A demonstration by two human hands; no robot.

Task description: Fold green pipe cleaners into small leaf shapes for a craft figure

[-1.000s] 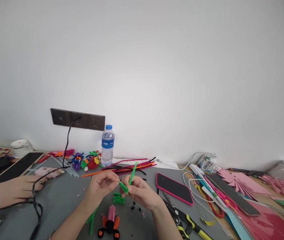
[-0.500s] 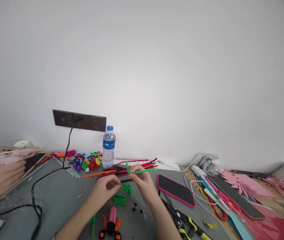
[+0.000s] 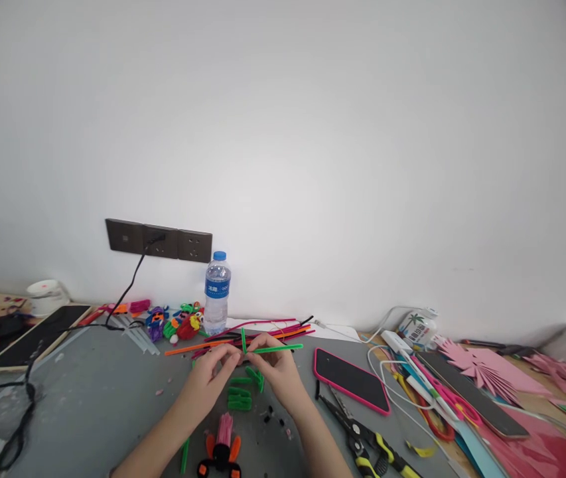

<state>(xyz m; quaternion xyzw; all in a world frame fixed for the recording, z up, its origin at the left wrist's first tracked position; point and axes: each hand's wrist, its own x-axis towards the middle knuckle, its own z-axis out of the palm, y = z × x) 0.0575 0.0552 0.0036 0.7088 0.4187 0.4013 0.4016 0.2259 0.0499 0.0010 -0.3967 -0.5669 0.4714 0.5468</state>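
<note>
Both my hands meet over the grey mat (image 3: 103,398) and pinch one green pipe cleaner (image 3: 275,348). My left hand (image 3: 213,378) grips its bent left end, which sticks up by my fingertips. My right hand (image 3: 275,372) holds it just to the right, and the long end runs out to the right. Folded green pipe-cleaner pieces (image 3: 240,398) lie on the mat just below my hands. A pink, orange and black pipe-cleaner figure (image 3: 220,448) lies near the bottom edge between my forearms.
Loose pipe cleaners (image 3: 263,330), a water bottle (image 3: 216,292) and small figures (image 3: 178,322) lie behind my hands. A pink-cased phone (image 3: 350,378) and yellow-handled pliers (image 3: 372,445) sit right. A black cable (image 3: 28,392) and a tablet (image 3: 34,335) lie left; paper crafts (image 3: 482,368) far right.
My hands have moved closer together on the green pipe cleaner, its long end now pointing right instead of up. Another person's hand on the left has left the view, and the cable shifted.
</note>
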